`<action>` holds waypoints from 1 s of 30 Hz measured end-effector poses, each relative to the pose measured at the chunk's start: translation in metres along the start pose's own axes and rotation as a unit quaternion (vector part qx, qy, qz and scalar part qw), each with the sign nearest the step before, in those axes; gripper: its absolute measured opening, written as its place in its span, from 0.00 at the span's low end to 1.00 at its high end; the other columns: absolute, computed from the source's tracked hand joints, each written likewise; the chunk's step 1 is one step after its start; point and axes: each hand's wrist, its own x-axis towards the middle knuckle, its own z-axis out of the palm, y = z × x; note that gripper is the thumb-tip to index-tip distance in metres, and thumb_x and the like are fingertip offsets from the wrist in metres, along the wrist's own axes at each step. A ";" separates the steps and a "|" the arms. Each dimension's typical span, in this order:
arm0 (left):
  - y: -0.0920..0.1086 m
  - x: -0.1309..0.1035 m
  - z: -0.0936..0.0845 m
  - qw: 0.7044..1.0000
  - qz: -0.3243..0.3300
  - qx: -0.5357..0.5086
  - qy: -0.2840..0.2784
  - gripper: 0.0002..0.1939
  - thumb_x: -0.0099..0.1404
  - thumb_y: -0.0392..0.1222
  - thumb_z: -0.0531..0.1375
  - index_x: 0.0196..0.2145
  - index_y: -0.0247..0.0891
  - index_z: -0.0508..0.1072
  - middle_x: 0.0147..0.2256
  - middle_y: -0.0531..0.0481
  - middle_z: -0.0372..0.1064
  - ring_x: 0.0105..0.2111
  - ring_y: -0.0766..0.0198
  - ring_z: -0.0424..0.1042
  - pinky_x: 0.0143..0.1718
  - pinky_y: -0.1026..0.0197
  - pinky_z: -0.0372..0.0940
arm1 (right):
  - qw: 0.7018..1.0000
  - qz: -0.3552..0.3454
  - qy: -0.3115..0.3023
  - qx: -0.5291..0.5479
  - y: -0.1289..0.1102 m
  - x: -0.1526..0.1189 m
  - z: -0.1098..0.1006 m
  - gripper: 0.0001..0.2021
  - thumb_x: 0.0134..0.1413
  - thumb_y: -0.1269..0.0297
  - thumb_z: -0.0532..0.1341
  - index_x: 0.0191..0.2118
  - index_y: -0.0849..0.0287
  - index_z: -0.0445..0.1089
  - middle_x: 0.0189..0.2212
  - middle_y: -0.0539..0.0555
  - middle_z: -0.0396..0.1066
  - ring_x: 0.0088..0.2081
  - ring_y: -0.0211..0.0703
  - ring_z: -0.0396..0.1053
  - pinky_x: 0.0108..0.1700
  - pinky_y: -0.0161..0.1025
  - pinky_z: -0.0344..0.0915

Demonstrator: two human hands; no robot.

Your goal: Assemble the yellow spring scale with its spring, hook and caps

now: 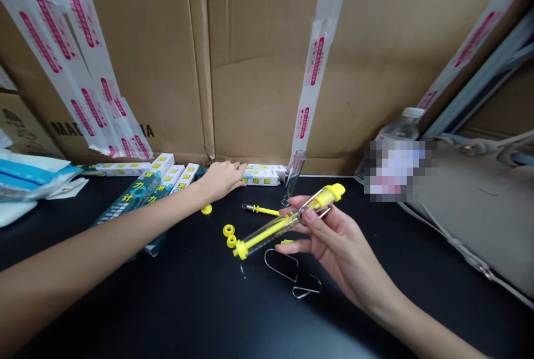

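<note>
My right hand (325, 231) holds a clear tube with yellow parts (267, 234), slanting down to the left, its yellow top and wire loop by my thumb. My left hand (223, 181) reaches to the back, over the small boxes, touching the end of a white box (262, 175); whether it grips anything is hidden. Two yellow rings (229, 230) and a yellow cap (206, 209) lie on the black table. Behind the held tube are a yellow rod with a spring (261, 210) and an upright clear tube (294, 177). Bent wire hooks (307, 288) lie below my right hand.
Green and white boxes (133, 195) lie left of centre. A blue-white packet (31, 178) is at the far left. A bottle (411, 119) and a grey bag (488, 203) stand at the right. Large taped cartons (258, 69) form the back wall.
</note>
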 end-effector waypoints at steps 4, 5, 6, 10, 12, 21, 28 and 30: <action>0.002 0.001 -0.004 1.000 -0.011 0.008 -0.010 0.18 0.71 0.45 0.61 0.55 0.37 0.69 0.53 0.42 0.69 0.48 0.54 0.73 0.48 0.46 0.72 | 1.000 -0.014 -0.001 0.001 -0.001 -0.001 0.001 0.11 0.55 0.58 0.70 0.42 0.56 0.76 0.38 0.54 0.77 0.40 0.45 0.78 0.41 0.45 0.80; 0.002 0.001 -0.006 1.000 -0.014 0.005 -0.004 0.18 0.71 0.46 0.61 0.55 0.37 0.69 0.53 0.43 0.69 0.48 0.54 0.73 0.47 0.46 0.72 | 1.000 -0.017 -0.003 0.004 -0.001 -0.001 0.000 0.10 0.56 0.59 0.70 0.42 0.56 0.76 0.38 0.53 0.77 0.40 0.45 0.78 0.42 0.45 0.80; 0.003 0.001 -0.008 1.000 -0.018 0.000 0.006 0.18 0.71 0.46 0.61 0.55 0.37 0.69 0.53 0.43 0.69 0.48 0.54 0.73 0.47 0.47 0.72 | 1.000 -0.019 -0.004 0.008 -0.001 0.000 0.000 0.10 0.56 0.59 0.70 0.42 0.56 0.76 0.38 0.53 0.78 0.40 0.44 0.79 0.43 0.45 0.80; -0.003 0.003 -0.028 0.995 -0.036 -0.034 0.087 0.15 0.71 0.41 0.59 0.52 0.32 0.69 0.46 0.39 0.75 0.44 0.53 0.76 0.45 0.49 0.72 | 1.000 -0.025 -0.003 0.013 -0.001 0.001 -0.002 0.11 0.56 0.59 0.70 0.43 0.56 0.76 0.38 0.53 0.79 0.39 0.44 0.80 0.45 0.45 0.80; -0.008 0.005 -0.043 0.986 -0.051 -0.056 0.148 0.16 0.71 0.42 0.60 0.53 0.31 0.69 0.46 0.37 0.76 0.44 0.52 0.77 0.45 0.51 0.72 | 0.999 -0.031 -0.006 0.014 -0.001 0.001 -0.003 0.11 0.56 0.59 0.70 0.43 0.57 0.76 0.38 0.53 0.79 0.39 0.44 0.80 0.45 0.44 0.80; 0.012 -0.039 -0.109 0.891 -0.106 -0.371 0.240 0.16 0.66 0.54 0.62 0.41 0.37 0.76 0.37 0.46 0.78 0.37 0.58 0.76 0.39 0.59 0.70 | 0.999 -0.039 -0.004 0.020 -0.006 0.000 -0.002 0.11 0.57 0.59 0.70 0.43 0.58 0.77 0.38 0.54 0.80 0.38 0.44 0.81 0.44 0.40 0.80; 0.054 -0.112 -0.076 0.685 -0.221 -0.693 -0.026 0.28 0.57 0.53 0.70 0.53 0.42 0.70 0.43 0.49 0.74 0.44 0.57 0.74 0.44 0.61 0.68 | 0.995 -0.085 0.033 0.030 -0.019 0.002 -0.002 0.16 0.57 0.58 0.69 0.48 0.59 0.76 0.33 0.54 0.81 0.27 0.36 0.79 0.33 0.29 0.79; 0.062 -0.125 -0.067 0.597 -0.265 -0.753 -0.073 0.32 0.57 0.54 0.69 0.55 0.41 0.67 0.37 0.50 0.73 0.35 0.59 0.74 0.37 0.60 0.69 | 0.995 -0.081 0.032 0.039 -0.020 0.003 -0.002 0.17 0.60 0.56 0.66 0.52 0.57 0.73 0.37 0.57 0.82 0.29 0.37 0.80 0.33 0.30 0.79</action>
